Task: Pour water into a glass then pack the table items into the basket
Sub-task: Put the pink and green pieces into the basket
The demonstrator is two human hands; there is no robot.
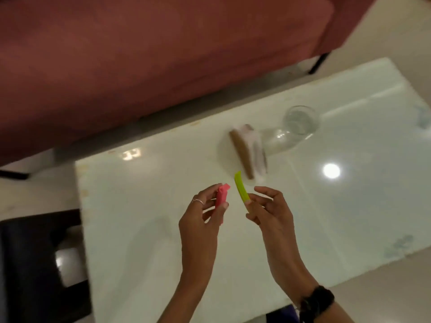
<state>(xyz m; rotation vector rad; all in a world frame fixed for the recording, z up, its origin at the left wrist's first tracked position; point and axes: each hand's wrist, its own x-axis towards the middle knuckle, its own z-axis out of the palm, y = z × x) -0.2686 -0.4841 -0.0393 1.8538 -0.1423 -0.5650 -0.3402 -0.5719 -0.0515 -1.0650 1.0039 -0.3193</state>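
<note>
Over the white glass table [144, 229] my left hand [200, 220] pinches a small pink object [221, 198] between thumb and fingers. My right hand [272, 210] holds a slim yellow-green object [241, 188] by its lower end, tip pointing up and away. The two hands are close together but apart. Behind them a blurred brown and white item [248, 153] lies on the table. A clear glass [299, 120] with water stands at the back right. No basket is clearly in view.
A dark red sofa [151, 54] runs along the far side of the table. A dark stool or frame [30, 264] sits by the table's left edge. Ceiling light reflects on the table top [331, 170].
</note>
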